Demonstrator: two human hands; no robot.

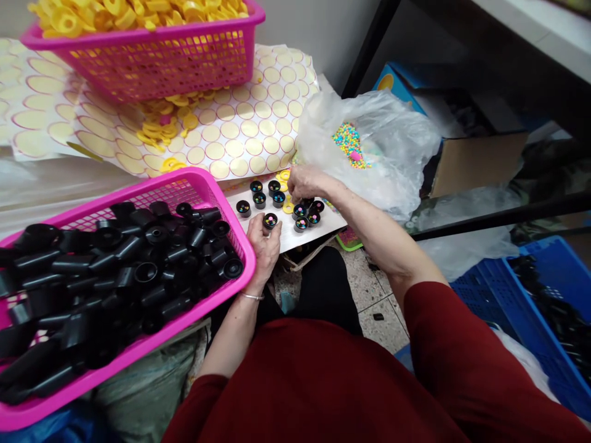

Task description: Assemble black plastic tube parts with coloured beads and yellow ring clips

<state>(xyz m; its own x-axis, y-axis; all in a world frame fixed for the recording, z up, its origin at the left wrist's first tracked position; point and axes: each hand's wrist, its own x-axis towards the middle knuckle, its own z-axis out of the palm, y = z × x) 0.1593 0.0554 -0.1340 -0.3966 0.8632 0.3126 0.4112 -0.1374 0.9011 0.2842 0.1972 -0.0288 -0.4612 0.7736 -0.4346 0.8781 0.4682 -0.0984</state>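
My left hand (264, 249) grips a small black cup (270, 221) with colored beads inside, between thumb and fingers at the near edge of a white board (290, 242). My right hand (305, 183) is over the far side of the board, its fingers curled together beside a yellow ring (283, 176); whatever its fingertips hold is hidden. Another yellow ring (289, 205) lies just below that hand. Several more black cups with beads stand upright on the board, such as one cup (243, 208) at the left and another cup (301, 224) at the right.
A pink basket (249, 258) of black tubular parts stands at my left. Behind it, a second pink basket (161, 61) holds yellow parts above a sheet of round stickers (253, 146). A plastic bag (392, 141) with colored beads (346, 143) lies right of the board. Blue crates (494, 301) stand at far right.
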